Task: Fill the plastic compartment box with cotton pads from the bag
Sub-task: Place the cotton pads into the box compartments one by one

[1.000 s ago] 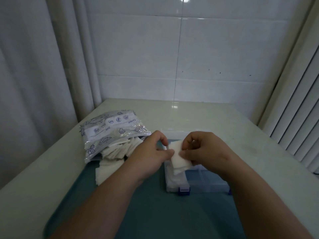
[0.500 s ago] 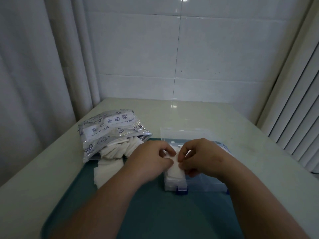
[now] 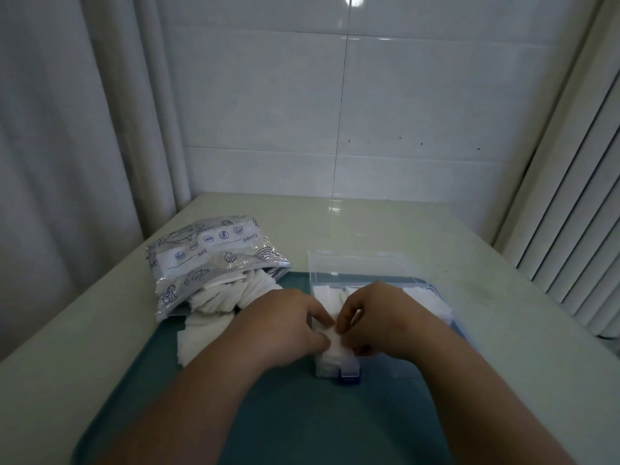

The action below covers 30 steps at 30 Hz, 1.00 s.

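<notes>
A clear plastic compartment box [image 3: 436, 298] with a blue latch stands on the teal tray [image 3: 302, 424], its lid raised at the back. White cotton pads [image 3: 330, 347] fill its front-left compartment. My left hand [image 3: 285, 327] and my right hand [image 3: 375, 320] meet over that compartment, fingers curled and pinching the top pads down into it. More pads show in the back compartments. The printed plastic bag [image 3: 208, 260] lies at the left, open, with cotton pads spilling out. A small stack of loose pads [image 3: 198, 337] lies beside it on the tray.
The tray sits on a pale tabletop [image 3: 385, 229] in a corner with a tiled wall behind. A curtain [image 3: 67, 129] hangs along the left edge and a ribbed radiator [image 3: 577, 203] stands at the right.
Both hands have lowered the pad they held above the box into the front-left compartment and now press it onto the stack there.
</notes>
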Each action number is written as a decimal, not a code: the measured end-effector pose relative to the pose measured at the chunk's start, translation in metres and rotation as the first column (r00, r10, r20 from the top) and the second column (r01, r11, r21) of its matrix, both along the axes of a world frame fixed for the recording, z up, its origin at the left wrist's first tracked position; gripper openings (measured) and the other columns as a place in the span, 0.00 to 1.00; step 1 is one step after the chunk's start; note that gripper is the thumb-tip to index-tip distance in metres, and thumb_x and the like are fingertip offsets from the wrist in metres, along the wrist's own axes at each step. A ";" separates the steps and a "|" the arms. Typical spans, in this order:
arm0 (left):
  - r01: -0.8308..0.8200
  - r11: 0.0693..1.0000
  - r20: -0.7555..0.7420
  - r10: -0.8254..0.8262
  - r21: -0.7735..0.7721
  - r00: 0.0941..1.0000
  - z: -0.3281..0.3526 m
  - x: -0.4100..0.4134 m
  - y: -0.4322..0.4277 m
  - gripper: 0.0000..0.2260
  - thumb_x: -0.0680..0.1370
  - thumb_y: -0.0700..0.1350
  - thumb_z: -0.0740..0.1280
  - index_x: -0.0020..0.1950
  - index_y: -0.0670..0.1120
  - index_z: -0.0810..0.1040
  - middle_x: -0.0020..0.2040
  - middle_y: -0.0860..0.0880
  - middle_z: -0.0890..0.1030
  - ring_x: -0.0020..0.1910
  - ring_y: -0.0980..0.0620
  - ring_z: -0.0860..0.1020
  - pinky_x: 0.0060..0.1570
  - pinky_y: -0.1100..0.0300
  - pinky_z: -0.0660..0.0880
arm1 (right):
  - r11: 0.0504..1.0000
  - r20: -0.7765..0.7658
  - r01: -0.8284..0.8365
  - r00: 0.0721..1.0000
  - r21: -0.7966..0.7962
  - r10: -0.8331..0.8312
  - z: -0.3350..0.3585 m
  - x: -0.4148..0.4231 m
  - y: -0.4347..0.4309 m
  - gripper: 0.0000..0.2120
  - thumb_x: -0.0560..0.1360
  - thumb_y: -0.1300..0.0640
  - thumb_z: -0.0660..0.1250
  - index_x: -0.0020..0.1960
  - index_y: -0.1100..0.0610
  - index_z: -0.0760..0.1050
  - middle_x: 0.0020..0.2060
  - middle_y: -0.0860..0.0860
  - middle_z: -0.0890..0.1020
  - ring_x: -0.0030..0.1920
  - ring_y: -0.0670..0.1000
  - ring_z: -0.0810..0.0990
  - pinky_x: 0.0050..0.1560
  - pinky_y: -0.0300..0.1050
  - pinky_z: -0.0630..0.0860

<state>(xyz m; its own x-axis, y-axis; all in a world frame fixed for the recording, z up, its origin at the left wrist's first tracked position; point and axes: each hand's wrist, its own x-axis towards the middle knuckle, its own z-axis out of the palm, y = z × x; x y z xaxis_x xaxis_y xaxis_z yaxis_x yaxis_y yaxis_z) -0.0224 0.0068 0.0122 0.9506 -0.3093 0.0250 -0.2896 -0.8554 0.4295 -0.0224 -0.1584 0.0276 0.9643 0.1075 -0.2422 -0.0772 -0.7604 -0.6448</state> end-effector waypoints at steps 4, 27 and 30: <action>0.000 1.000 0.028 0.000 -0.005 1.000 -0.003 -0.002 -0.003 0.15 0.70 0.54 0.70 0.56 0.63 0.79 0.41 0.59 0.74 0.41 0.60 0.74 0.39 0.62 0.70 | 1.000 -0.013 0.011 1.000 -0.024 -0.011 0.001 0.000 0.001 0.09 0.69 0.65 0.74 0.42 0.51 0.83 0.39 0.55 0.84 0.38 0.51 0.84 0.41 0.46 0.84; 0.001 1.000 -0.095 0.000 0.019 0.996 0.001 0.007 0.001 0.15 0.70 0.52 0.71 0.57 0.57 0.82 0.42 0.59 0.76 0.44 0.58 0.77 0.47 0.61 0.76 | 0.967 0.029 -0.096 0.994 -0.236 0.106 0.000 -0.003 0.000 0.15 0.68 0.54 0.76 0.55 0.49 0.83 0.46 0.46 0.85 0.43 0.44 0.81 0.52 0.42 0.80; -0.022 0.999 -0.076 0.019 -0.030 0.997 0.000 0.007 0.003 0.14 0.68 0.53 0.73 0.54 0.58 0.82 0.41 0.58 0.79 0.41 0.60 0.78 0.43 0.62 0.75 | 0.978 0.032 -0.077 0.996 -0.194 0.084 0.003 -0.002 -0.003 0.15 0.67 0.53 0.77 0.54 0.49 0.83 0.46 0.47 0.85 0.43 0.46 0.82 0.52 0.43 0.81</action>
<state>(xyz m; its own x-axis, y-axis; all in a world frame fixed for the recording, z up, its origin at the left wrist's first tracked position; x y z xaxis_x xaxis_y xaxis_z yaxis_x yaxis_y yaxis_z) -0.0149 0.0098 0.0118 0.9563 -0.2898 -0.0381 -0.2376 -0.8466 0.4762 -0.0245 -0.1611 0.0305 0.9636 0.1401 -0.2278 0.0119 -0.8734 -0.4869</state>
